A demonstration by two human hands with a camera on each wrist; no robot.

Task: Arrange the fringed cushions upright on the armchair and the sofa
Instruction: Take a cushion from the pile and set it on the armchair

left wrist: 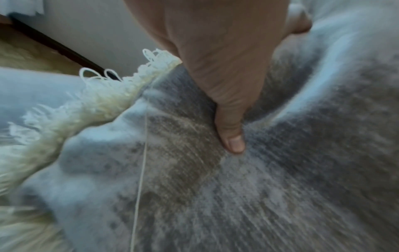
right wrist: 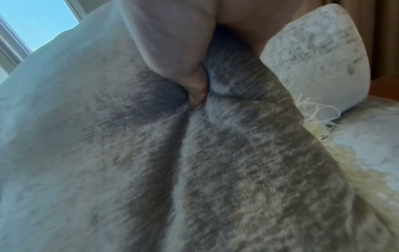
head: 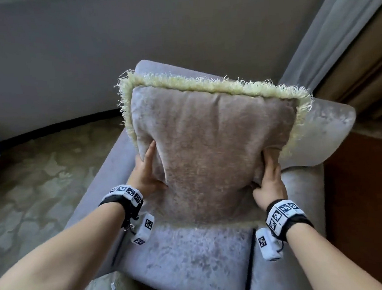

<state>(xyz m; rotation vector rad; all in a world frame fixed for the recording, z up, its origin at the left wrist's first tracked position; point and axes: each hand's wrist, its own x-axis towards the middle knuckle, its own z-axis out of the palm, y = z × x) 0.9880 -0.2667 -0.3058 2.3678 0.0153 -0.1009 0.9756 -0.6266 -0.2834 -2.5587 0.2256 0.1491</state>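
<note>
Two hands gripped one cushion (head: 211,147) | left hand (head: 145,172), right hand (head: 269,179) clasped its sides | armchair (head: 188,258) below fingers

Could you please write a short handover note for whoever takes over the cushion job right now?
Left hand: grips the fringed cushion at its left edge, thumb pressed into the front.
Right hand: grips the cushion's right edge, fingers hidden behind.
Cushion: upright on the armchair seat, in front of the backrest, held by both hands.
Done: this cushion is stood up on the armchair.
Left: settle it against the backrest and let go; the sofa and any other cushions are out of view.
</note>
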